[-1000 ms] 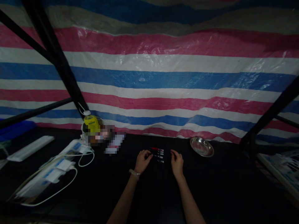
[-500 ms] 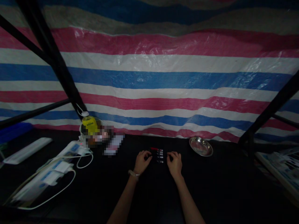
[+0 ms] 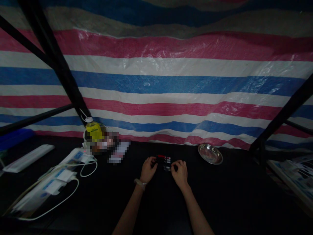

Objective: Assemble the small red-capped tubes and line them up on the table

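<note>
Several short, slim items (image 3: 167, 158) lie side by side in a small stack of rows on the black tabletop. They look dark with silvery right ends, and one is red (image 3: 161, 156); their kind is too small and dim to make out. My left hand (image 3: 147, 171), with a pale bangle on its wrist, rests at their left ends, fingers curved and thumb apart from the forefinger. At their right ends is my right hand (image 3: 180, 173), its curled fingertips by the silvery tips of the nearer items. A gap shows between its thumb and forefinger.
A round, shiny metal dish (image 3: 210, 154) stands at the back right. On the left are power strips (image 3: 46, 187) with white cables, a yellow bottle (image 3: 94, 130) and a blurred-out flat item (image 3: 119, 152). Black frame bars and a striped sheet (image 3: 171, 85) enclose the table.
My right hand has moved left, up to the items' silvery ends. The two nearest items now lie closer together. My left hand has shifted only slightly.
</note>
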Tool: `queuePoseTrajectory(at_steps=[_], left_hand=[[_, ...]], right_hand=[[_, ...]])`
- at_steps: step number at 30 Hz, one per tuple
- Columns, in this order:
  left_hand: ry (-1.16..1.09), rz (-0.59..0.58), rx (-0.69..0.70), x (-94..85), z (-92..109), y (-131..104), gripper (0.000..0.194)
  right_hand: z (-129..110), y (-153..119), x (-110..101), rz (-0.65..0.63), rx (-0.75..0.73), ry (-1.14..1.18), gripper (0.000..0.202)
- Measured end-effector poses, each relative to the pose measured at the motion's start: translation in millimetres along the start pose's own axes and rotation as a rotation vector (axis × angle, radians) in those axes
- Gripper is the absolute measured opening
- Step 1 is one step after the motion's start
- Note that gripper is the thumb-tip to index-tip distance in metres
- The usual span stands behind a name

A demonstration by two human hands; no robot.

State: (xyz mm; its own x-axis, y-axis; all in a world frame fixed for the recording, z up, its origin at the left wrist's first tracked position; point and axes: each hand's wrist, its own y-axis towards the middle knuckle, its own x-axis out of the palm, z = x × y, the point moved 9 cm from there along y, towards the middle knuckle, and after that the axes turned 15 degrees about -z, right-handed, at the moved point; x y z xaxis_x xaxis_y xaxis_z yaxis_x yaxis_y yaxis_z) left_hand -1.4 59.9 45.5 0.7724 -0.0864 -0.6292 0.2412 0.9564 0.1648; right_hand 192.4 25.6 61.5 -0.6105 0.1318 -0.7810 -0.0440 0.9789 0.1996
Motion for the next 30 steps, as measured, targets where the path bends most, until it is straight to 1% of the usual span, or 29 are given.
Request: queuePoseTrajectory(at_steps=[3,6,10,12,15,18,21,23,25,26,28,30], left_hand=[[-0.038,0.037,0.001,-0.6,-5,-1,0.035],[-0.033,0.059,0.004,-0.8,-6,-3,0.037],[0.013,0.059,0.032,-1.5,2,-5,0.037],[0.005,0.079,0.04,-4.5,7,-7,0.035],[-0.059,0.134,0.086,-11.3,17,-12,0.029],[-0.085,0.184,0.166,-17.4,32,-18,0.026],[-0.091,0.201,0.215,-19.1,40,-22,0.025],[-0.099,0.19,0.222,-16.6,41,-22,0.026],[-0.085,0.144,0.22,-9.3,41,-19,0.026],[-0.061,0.101,0.22,-3.3,41,-16,0.026],[0.01,0.01,0.22,10.2,42,-9,0.024],[0.076,-0.04,0.214,20.1,41,-4,0.025]], right_hand=[[3,-1,0,0.036,-0.005,0.014,0.021],[1,-1,5,0.042,-0.019,0.023,0.024],[-4,-2,13,0.01,-0.034,0.066,0.024],[-5,-3,13,0.024,-0.031,0.122,0.024],[-3,-4,7,0.106,-0.036,0.3,0.027],[4,-4,8,0.163,-0.037,0.591,0.033],[9,-2,17,0.156,-0.006,0.846,0.033],[8,-1,26,0.12,0.012,0.913,0.03],[1,-2,33,0.075,0.0,0.887,0.028],[-5,-3,34,0.056,-0.026,0.839,0.026],[-21,-7,33,0.036,-0.113,0.7,0.021],[-36,-11,30,0.035,-0.191,0.559,0.02]])
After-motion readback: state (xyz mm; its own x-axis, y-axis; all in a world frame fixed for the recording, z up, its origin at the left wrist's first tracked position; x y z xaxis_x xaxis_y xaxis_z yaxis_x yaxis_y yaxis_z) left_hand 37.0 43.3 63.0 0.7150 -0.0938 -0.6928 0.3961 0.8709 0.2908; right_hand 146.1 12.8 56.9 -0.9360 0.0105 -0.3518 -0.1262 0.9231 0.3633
